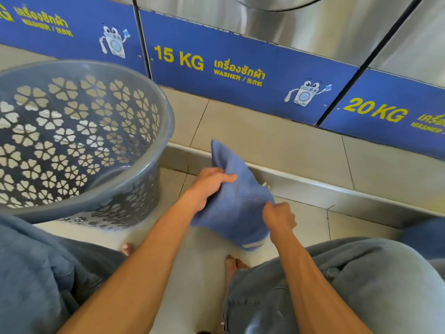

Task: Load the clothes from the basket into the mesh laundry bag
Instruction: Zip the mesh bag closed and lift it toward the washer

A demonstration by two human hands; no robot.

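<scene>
Blue mesh: mesh laundry bag point(237, 203), soft, light, limp; held just right of the basket point(144, 186), above the floor.
Hands: left hand point(208, 189) and right hand point(279, 216) are both clamped on its fabric.
Hold: best gathered at the opening edge.

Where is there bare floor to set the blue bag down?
Bare tile lies on the raised step between the basket and the washers, and right of the right hand. It is crowded below the bag, by both knees and the left hand.
</scene>
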